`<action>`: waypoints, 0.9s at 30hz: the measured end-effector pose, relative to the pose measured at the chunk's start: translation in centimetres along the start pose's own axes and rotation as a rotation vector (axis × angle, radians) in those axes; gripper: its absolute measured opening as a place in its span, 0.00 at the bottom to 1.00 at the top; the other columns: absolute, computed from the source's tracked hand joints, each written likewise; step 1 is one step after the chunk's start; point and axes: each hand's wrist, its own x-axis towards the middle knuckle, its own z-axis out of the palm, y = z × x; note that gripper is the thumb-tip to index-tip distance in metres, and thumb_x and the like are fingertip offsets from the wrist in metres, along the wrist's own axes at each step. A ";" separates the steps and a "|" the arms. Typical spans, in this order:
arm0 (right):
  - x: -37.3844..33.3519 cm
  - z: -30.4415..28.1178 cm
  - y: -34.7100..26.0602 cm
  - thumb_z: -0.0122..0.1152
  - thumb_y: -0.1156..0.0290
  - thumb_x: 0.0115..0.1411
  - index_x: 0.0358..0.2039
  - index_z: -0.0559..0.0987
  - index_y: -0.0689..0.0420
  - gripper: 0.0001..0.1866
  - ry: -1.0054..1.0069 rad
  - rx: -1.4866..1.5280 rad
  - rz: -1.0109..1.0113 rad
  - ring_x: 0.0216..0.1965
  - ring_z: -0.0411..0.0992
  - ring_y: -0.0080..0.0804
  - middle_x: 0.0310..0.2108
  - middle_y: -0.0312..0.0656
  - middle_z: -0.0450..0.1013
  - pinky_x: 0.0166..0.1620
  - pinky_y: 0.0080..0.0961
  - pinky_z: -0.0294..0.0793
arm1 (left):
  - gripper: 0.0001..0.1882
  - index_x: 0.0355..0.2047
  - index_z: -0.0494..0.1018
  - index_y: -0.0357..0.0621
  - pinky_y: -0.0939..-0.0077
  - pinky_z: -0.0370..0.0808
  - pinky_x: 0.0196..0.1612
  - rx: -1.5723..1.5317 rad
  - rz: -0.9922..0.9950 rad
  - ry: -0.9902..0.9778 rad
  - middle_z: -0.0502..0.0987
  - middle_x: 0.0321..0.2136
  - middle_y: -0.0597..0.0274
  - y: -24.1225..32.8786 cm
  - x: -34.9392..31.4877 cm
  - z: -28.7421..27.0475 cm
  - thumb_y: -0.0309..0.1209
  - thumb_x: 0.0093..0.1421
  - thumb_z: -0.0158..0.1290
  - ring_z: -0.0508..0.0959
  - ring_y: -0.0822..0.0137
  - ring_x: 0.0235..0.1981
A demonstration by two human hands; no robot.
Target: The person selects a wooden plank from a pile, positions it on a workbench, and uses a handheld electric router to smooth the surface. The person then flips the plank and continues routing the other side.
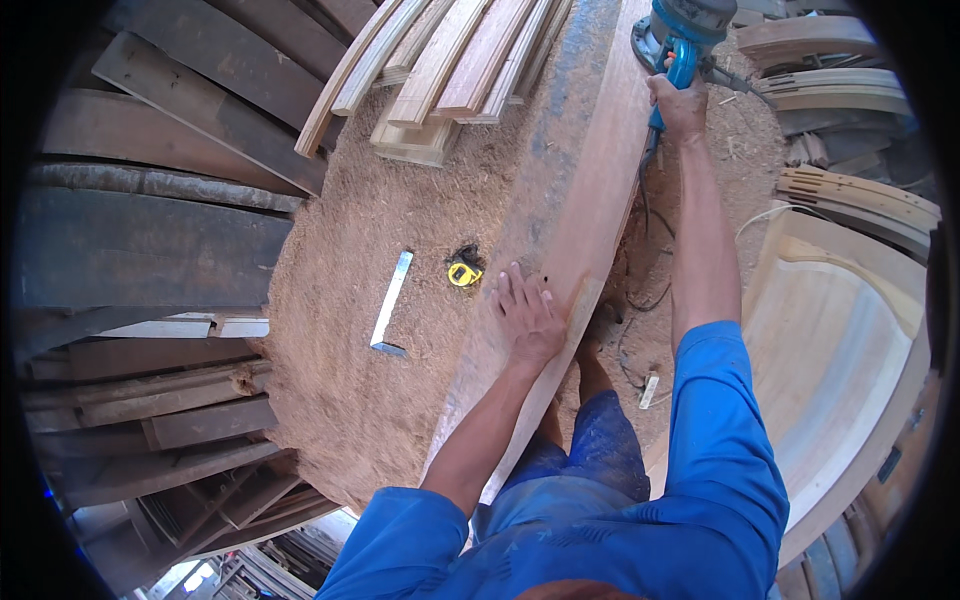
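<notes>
A long, pale reddish wooden board [598,190] runs from near my body to the far edge of the view. My left hand [528,318] lies flat on its near part, fingers spread. At the far right end of the board, my right hand [682,108] is wrapped round the teal handle of a router [692,22], which rests at the board's edge. The router's cutter is hidden. To the left of my left hand, a yellow tape measure [463,273] and a metal try square [391,308] lie on sawdust.
Several grooved wooden strips [470,60] are stacked at the far left of the board. A dark power cord [650,215] hangs beside the board's right edge. Dark planks [160,235] line the left side. A curved wooden panel [830,360] and arched pieces [850,195] stand at right.
</notes>
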 end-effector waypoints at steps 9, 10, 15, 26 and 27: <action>-18.1 -2.6 -1.4 0.62 0.76 0.56 0.35 0.75 0.56 0.06 -0.057 -0.112 -0.019 0.23 0.68 0.15 0.22 0.29 0.70 0.26 0.20 0.69 | 0.22 0.57 0.65 0.36 0.40 0.47 0.69 -0.069 -0.072 -0.082 0.54 0.69 0.35 0.6 0.5 -0.6 0.37 0.70 0.39 0.52 0.38 0.70; -21.5 -2.7 -2.6 0.62 0.76 0.57 0.33 0.75 0.56 0.05 -0.094 -0.059 0.009 0.22 0.68 0.15 0.22 0.28 0.69 0.26 0.20 0.68 | 0.23 0.58 0.65 0.36 0.40 0.46 0.70 -0.073 -0.069 -0.072 0.54 0.69 0.35 0.3 0.5 -0.5 0.37 0.70 0.39 0.52 0.38 0.70; -37.0 -4.9 -4.6 0.62 0.75 0.56 0.36 0.73 0.59 0.09 -0.181 -0.051 0.080 0.27 0.68 0.18 0.25 0.31 0.68 0.33 0.22 0.70 | 0.25 0.62 0.63 0.36 0.40 0.45 0.70 -0.195 0.028 -0.070 0.54 0.69 0.35 -2.8 -0.6 0.8 0.38 0.71 0.38 0.50 0.36 0.71; -48.8 -3.8 -5.2 0.62 0.80 0.54 0.40 0.70 0.61 0.13 -0.154 -0.042 0.098 0.27 0.67 0.19 0.26 0.33 0.68 0.35 0.21 0.70 | 0.23 0.62 0.67 0.49 0.42 0.51 0.68 -0.001 -0.024 -0.028 0.56 0.69 0.45 -5.2 -7.2 -0.2 0.39 0.69 0.43 0.56 0.39 0.69; -47.9 -3.4 -5.1 0.62 0.80 0.54 0.40 0.70 0.61 0.14 -0.152 -0.040 0.095 0.27 0.67 0.19 0.25 0.33 0.68 0.35 0.21 0.70 | 0.22 0.62 0.67 0.50 0.42 0.53 0.67 0.022 -0.017 -0.002 0.57 0.69 0.46 -5.2 -7.2 -0.1 0.38 0.69 0.44 0.57 0.40 0.68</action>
